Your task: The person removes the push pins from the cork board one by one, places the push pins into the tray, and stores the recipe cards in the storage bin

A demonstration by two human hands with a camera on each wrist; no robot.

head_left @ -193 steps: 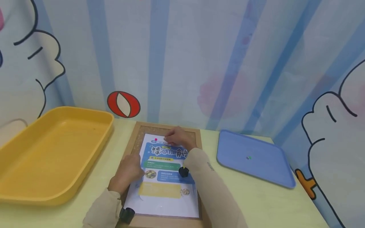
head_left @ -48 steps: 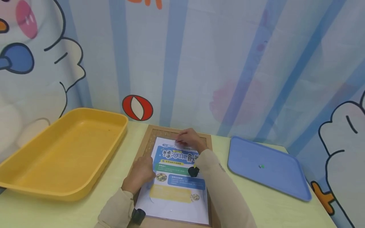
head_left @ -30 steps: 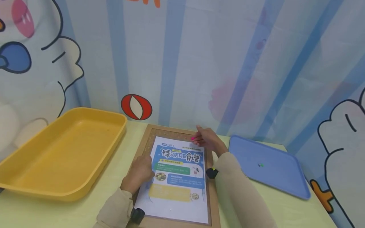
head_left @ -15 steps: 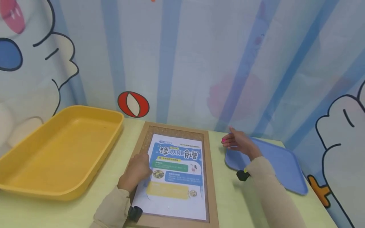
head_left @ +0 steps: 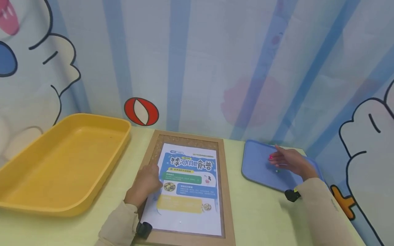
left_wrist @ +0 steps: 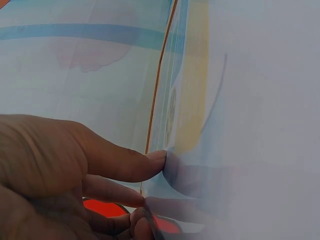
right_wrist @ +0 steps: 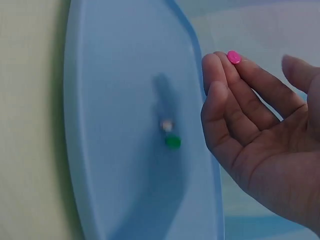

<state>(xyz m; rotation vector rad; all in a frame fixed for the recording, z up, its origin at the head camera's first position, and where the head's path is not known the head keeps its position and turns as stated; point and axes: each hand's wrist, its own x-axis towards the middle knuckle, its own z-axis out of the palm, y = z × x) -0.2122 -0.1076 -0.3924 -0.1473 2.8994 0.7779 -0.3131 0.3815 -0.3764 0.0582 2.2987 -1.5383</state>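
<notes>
A printed sheet (head_left: 187, 223) with blue, green and yellow blocks lies on a wood-framed cork board (head_left: 227, 205). My left hand (head_left: 144, 182) rests at the sheet's left edge; in the left wrist view its thumb (left_wrist: 137, 164) and fingertips press the glossy surface, where their reflections show. My right hand (head_left: 292, 162) hangs over the blue tray (head_left: 255, 174) with a pink thumbtack (right_wrist: 234, 57) held between index and middle fingertips, thumb apart. Beneath, on the tray, lie a green thumbtack (right_wrist: 173, 142) and a small pale piece (right_wrist: 166, 125) beside it, both blurred.
A deep yellow tray (head_left: 67, 153) stands left of the board, on the pale yellow table (head_left: 255, 218). Behind rises a printed curtain (head_left: 200, 68) with cartoon figures and blue stripes. Each wrist wears a small black camera (head_left: 144, 230).
The pink thumbtack, earlier at the sheet's top left, is now in my right hand, which has moved right from the sheet to above the blue tray. My left hand stays at the sheet.
</notes>
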